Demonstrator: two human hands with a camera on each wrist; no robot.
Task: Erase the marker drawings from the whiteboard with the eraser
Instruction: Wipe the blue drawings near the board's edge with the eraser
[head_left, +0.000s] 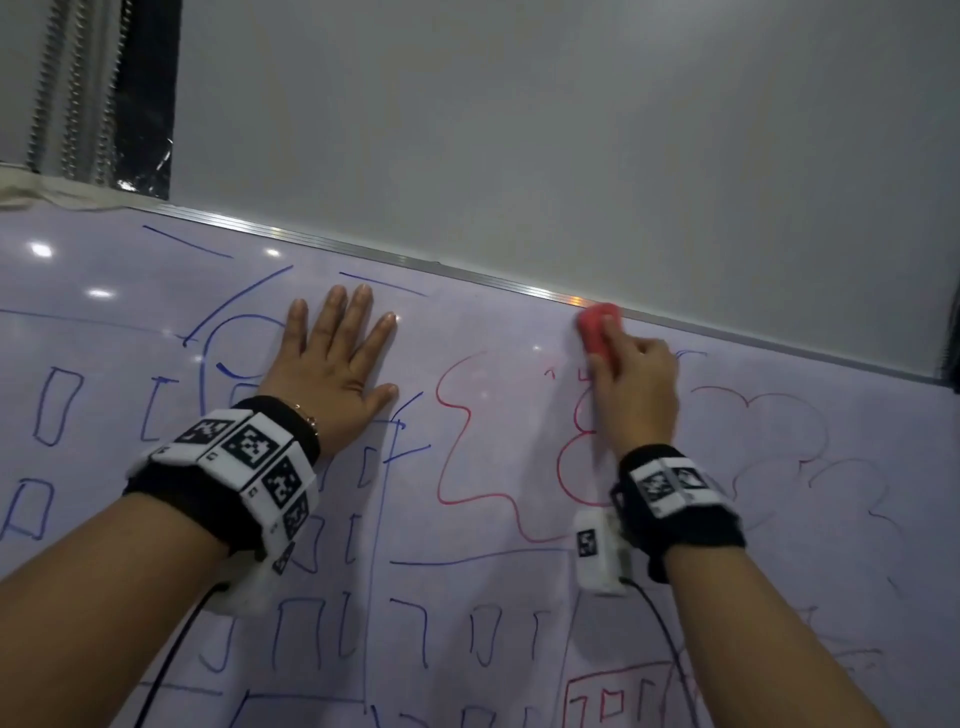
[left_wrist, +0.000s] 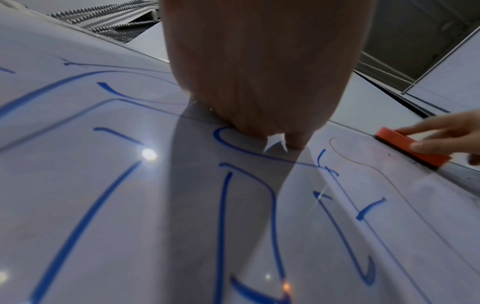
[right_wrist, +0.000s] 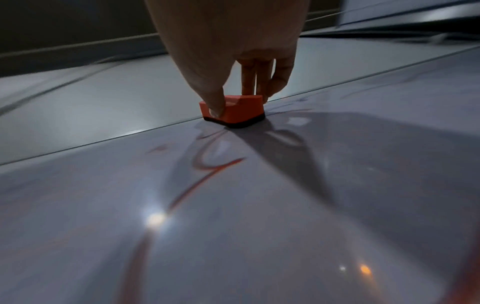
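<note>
The whiteboard (head_left: 498, 332) carries blue marker drawings (head_left: 57, 405) on the left and red marker outlines (head_left: 452, 447) in the middle and right. My right hand (head_left: 636, 389) grips a small red eraser (head_left: 597, 325) with a black felt base, thumb on one side and fingers on the other, and presses it on the board by the top metal frame. The eraser (right_wrist: 233, 111) also shows in the right wrist view, and the eraser (left_wrist: 413, 146) sits at the right edge of the left wrist view. My left hand (head_left: 337, 364) lies flat on the board with its fingers spread.
An aluminium frame (head_left: 363, 249) runs along the board's top edge, with a grey wall (head_left: 571, 130) above it. A dark gap and ribbed hoses (head_left: 78, 88) stand at the upper left. Cables (head_left: 670, 649) trail from both wrist cameras across the board.
</note>
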